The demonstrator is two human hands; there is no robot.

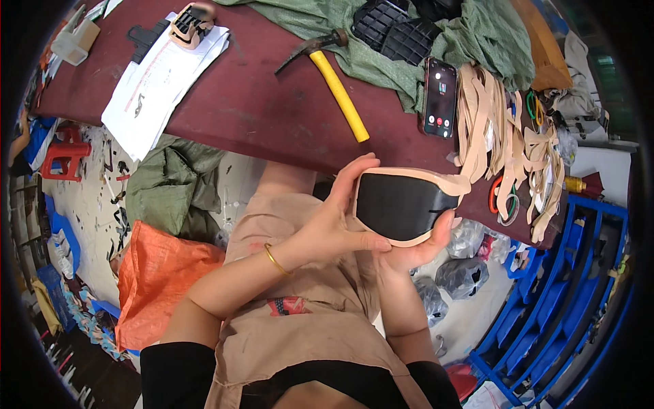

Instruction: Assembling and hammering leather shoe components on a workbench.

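- Grips the panel (402,204), black with a beige rim, nearer the body than the hammer (338,95) and slightly right of its handle end.
- Spans the panel's left end with the left hand (338,219), thumb on the lower rim; clasps the lower right with the right hand (414,255), fingers partly hidden.
- Looks light and fairly stiff, with slight give; may slip on the glossy face, so better held by the rim.
- Overlaps the bench (252,102) edge in view, beyond the hammer's handle end; cannot tell the height.
- Meets phone (439,99) and straps (480,123) right of the hammer; has more room left of it, towards the papers (157,85).
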